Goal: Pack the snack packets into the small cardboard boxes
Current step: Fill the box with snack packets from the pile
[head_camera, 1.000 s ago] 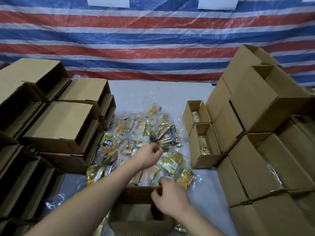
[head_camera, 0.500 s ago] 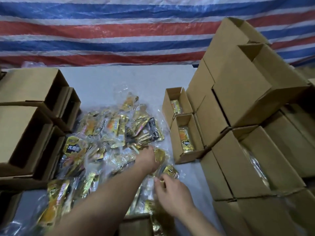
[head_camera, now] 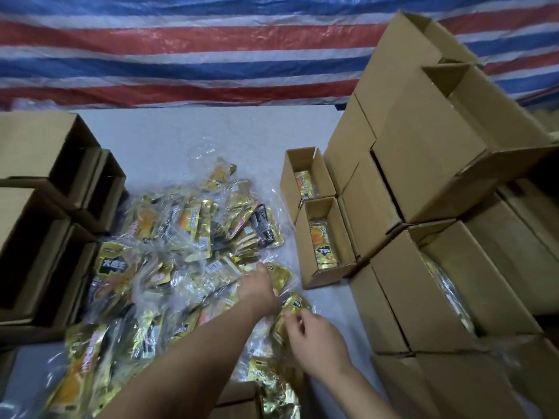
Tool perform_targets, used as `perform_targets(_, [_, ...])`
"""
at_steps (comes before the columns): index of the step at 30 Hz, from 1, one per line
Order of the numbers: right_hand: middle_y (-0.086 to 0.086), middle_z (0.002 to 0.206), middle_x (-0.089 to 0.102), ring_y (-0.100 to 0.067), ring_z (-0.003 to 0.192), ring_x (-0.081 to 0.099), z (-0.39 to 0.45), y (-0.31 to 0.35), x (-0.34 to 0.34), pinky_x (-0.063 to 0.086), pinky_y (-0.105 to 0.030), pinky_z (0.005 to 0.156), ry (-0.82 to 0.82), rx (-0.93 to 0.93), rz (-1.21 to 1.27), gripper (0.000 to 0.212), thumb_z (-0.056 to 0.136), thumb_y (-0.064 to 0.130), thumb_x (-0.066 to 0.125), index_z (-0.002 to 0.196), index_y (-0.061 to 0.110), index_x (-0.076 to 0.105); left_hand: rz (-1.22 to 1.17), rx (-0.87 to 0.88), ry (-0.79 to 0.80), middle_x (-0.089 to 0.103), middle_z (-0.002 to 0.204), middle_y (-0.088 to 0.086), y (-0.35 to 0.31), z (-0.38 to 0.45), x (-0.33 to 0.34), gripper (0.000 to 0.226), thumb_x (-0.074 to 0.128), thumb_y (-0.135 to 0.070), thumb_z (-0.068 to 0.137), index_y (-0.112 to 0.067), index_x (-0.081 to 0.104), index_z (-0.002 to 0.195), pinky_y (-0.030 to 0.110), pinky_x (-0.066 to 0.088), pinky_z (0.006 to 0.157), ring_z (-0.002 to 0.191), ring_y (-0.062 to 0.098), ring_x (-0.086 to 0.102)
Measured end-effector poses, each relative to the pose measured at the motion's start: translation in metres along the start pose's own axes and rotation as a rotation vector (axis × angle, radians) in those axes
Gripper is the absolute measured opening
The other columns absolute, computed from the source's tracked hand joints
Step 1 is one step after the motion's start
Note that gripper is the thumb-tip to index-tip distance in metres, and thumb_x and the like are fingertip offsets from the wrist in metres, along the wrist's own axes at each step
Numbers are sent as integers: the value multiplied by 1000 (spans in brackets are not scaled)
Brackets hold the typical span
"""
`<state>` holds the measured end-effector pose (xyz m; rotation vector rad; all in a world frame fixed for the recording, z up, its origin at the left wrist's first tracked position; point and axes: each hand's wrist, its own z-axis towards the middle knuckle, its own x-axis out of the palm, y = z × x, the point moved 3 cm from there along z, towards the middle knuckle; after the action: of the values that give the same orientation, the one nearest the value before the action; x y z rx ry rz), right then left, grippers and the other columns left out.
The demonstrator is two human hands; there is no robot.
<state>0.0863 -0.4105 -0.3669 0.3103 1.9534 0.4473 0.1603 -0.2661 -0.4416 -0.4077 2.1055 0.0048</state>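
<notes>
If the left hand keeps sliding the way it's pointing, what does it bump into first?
Probably the gold snack packet lying just past the left hand, at the right edge of the pile. The fingertips look already on or nearly on it. Farther along that line stands the nearer open small box. Depth is hard to judge.

A pale grey tabletop (head_camera: 169,137) carries a loose heap of gold snack packets (head_camera: 169,261) at its middle, two small open cardboard boxes (head_camera: 328,246) just right of the heap, and stacked cardboard boxes along its left edge (head_camera: 39,213) and right edge (head_camera: 438,207).
</notes>
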Motion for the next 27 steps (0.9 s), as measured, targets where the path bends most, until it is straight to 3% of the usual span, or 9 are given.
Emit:
perform_targets(5, [-8,103,69,-30,102,61,15,2,-11,40,-36,74,-4,79,169,38,102,53,33,84,24,51,-650,-77,123,60,115,12,26,-21,-35,105,83,-47,70,-7,22,145,40,59,83,97,27,66])
perform_targets(8, [-8,101,66,-29,102,60,22,16,-17,43,-37,81,3,139,360,37,102,51,34,85,24,52,-933,-41,139,58,125,17,47,-45,-65,111,88,-42,67,-9,21,150,42,58,86,101,29,66])
perform_targets(10, [-5,105,64,-26,104,59,26,33,-22,43,-36,84,-16,140,460,33,103,48,36,96,23,56,-1070,-3,120,61,121,15,59,-66,-89,108,87,-45,67,-7,26,148,34,59,75,94,23,67])
perform_targets(12, [0,106,61,-21,102,57,28,55,-28,41,-35,83,-42,97,528,30,103,48,37,103,24,55,-1149,31,60,64,106,8,70,-90,-112,85,83,-43,73,-10,40,138,24,51,59,77,14,61])
perform_targets(17, [-1,118,63,-25,115,59,21,118,-49,47,-43,96,-91,52,917,30,100,49,47,118,26,54,-1343,109,-77,66,109,5,89,-152,-153,62,76,-39,82,-22,45,133,29,54,73,88,14,64])
perform_targets(19, [-7,126,64,-27,113,63,10,141,-61,49,-49,101,-12,32,1163,40,96,56,50,124,28,56,-1404,137,-140,66,111,5,93,-175,-164,67,77,-41,78,-21,47,135,30,55,76,93,14,64])
perform_targets(22, [-12,115,72,-28,96,71,-10,169,-83,56,-47,86,207,-61,1357,68,78,74,50,124,27,65,-1441,214,-184,67,109,5,98,-204,-175,61,74,-36,81,-23,48,135,33,56,78,89,11,65])
perform_targets(25, [-15,121,70,-39,114,64,-24,186,-100,48,-60,99,349,-134,1395,77,78,78,44,125,23,68,-1411,329,-198,67,96,-2,99,-227,-182,41,66,-31,92,-34,48,128,16,55,67,76,2,64])
perform_targets(27, [-18,122,68,-39,114,65,-35,197,-104,53,-54,93,410,-150,1416,79,79,76,48,127,15,66,-1331,384,-250,68,86,-13,96,-239,-186,23,61,-29,95,-42,54,113,11,52,63,71,-2,63])
